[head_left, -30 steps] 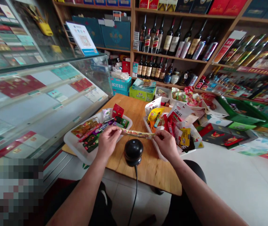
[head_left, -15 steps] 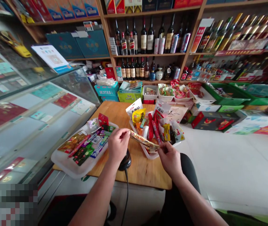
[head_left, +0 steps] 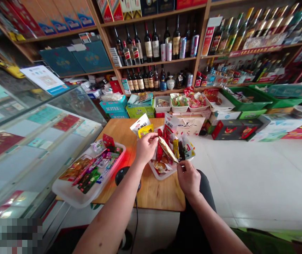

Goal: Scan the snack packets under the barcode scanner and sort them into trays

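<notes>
Between my two hands I hold a long gold snack packet, tilted down to the right. My left hand pinches its upper end, and my right hand pinches the lower end. Behind and below the packet is a white plastic basket full of snack bags. A black scanner-like device on a cable sits on the wooden table, partly hidden by my left forearm; red light falls near it. To the left, a white tray holds several wrapped snacks.
A glass display counter runs along the left. Shelves of bottles stand behind the table. Boxes and green bins line the back right, beside a pale tiled floor.
Both hands keep hold of the packet. The left end has risen and moved right, so the packet slopes more steeply. The whole view has shifted and tilted; red light now shows by the tray.
</notes>
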Demonstrator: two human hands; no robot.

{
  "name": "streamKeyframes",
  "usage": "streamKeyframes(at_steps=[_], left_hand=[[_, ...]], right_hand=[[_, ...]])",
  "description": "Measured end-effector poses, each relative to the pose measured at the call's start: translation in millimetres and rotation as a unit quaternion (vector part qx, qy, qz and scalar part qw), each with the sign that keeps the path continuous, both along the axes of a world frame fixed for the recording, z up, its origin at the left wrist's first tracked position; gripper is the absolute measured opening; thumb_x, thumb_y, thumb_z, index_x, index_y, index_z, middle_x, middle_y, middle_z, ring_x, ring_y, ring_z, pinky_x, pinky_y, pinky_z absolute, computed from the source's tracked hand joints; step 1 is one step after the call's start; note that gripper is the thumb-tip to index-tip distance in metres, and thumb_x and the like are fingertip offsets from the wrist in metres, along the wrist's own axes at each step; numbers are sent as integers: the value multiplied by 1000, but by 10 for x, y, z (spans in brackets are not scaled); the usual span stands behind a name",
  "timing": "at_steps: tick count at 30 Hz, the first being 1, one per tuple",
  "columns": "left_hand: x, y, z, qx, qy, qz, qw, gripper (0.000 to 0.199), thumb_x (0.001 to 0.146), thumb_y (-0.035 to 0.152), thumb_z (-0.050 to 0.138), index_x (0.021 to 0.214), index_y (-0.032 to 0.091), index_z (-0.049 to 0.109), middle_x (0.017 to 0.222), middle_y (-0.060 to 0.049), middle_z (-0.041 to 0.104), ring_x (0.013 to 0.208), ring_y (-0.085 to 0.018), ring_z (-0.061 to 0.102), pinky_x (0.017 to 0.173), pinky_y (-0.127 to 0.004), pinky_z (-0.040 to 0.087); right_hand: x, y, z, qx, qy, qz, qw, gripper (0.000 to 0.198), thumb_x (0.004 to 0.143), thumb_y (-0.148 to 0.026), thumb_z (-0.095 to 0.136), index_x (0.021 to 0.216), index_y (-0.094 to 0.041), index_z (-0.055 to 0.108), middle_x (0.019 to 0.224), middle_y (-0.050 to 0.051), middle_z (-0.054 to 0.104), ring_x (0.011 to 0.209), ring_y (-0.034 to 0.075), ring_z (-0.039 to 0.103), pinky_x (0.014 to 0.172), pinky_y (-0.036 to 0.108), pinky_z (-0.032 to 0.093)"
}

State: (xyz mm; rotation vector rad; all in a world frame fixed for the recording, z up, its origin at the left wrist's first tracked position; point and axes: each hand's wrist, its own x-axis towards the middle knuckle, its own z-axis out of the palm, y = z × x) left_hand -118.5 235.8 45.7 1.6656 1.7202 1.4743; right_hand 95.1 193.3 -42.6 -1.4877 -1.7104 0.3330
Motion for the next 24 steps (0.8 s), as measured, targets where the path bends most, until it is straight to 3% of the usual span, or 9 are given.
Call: streamKeyframes(at_steps=[4, 10, 16, 24], left_hand=[[90, 122, -148, -67, -41, -59, 995, 38, 89, 22, 66, 127, 18, 63, 122, -12, 72, 104, -21, 72, 95, -37, 58], [306, -98, -283, -89, -40, -75, 992, 29, 90, 22, 65, 119, 19, 65, 114, -11, 74, 100, -21, 73, 92, -37, 60], [487, -577, -202, -119, -43, -60, 990, 29, 91, 26, 64, 119, 21, 66, 111, -10, 74, 98, -21, 73, 81, -33, 62], [314, -1207, 10, -89, -21, 3, 996, 28, 94, 30, 63, 122, 25, 67, 118, -8, 73, 107, -22, 70, 93, -37, 59]], right_hand=[[17, -22, -55, -24, -21, 31, 999, 18, 91, -31, 54, 95, -21, 68, 85, 3, 72, 69, 18, 65, 65, 28, 40], [55, -58, -50, -33, 0, 69, 997, 17, 93, -29, 52, 98, -20, 65, 89, 4, 71, 69, 17, 65, 68, 28, 43], [46, -61, 37, -12, 21, 88, 996, 18, 96, -31, 53, 96, -19, 66, 87, 4, 70, 67, 16, 63, 69, 28, 45], [-201, -150, 301, 28, 62, 140, 988, 15, 95, -31, 57, 93, -19, 66, 84, 3, 69, 71, 16, 64, 73, 28, 48]])
